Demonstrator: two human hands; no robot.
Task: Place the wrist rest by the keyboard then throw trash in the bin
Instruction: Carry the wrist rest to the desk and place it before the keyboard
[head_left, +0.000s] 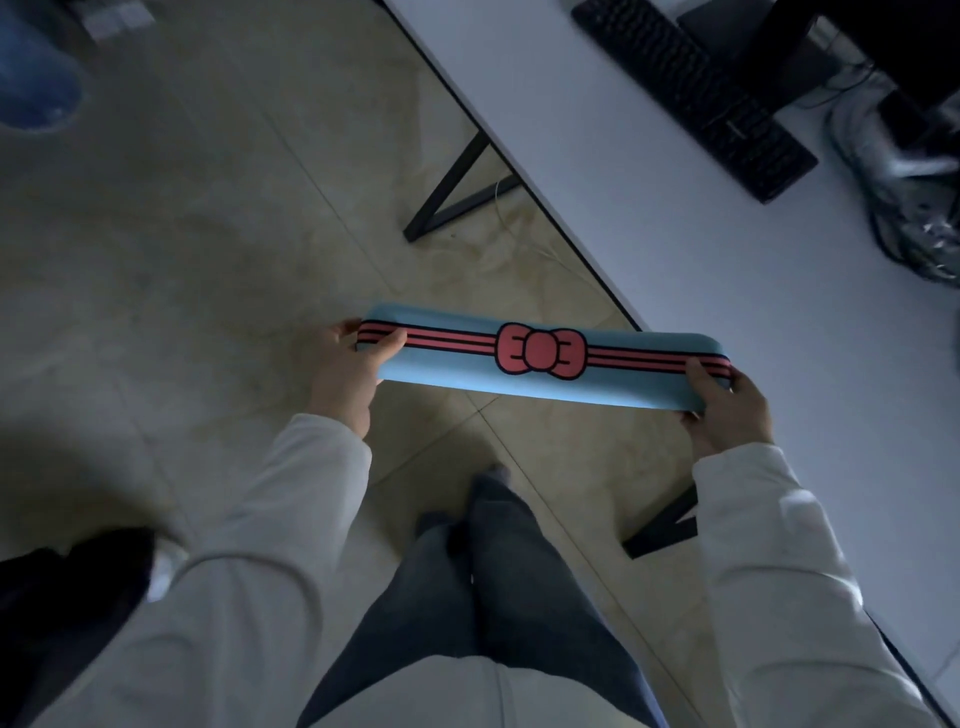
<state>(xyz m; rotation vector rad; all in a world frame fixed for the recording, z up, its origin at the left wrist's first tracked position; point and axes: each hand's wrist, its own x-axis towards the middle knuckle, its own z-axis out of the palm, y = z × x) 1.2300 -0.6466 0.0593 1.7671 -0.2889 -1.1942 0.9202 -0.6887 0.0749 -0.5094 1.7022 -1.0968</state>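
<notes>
The white desk (649, 171) is stretching off to the person's right, the black keyboard (691, 93) lying well beyond the right hand (727, 402). Both hands are gripping the blue wrist rest (540, 351) over the floor, the left hand (350, 371) clasping its far end, long axis running crosswise between them.

Desk: I see a white desk (675, 218) with a dark edge, on black angled legs.
On desk: black keyboard (691, 88); crumpled clear plastic (898, 171) beside its right end, among dark cables.
Floor: beige tiles (208, 234) below.
</notes>
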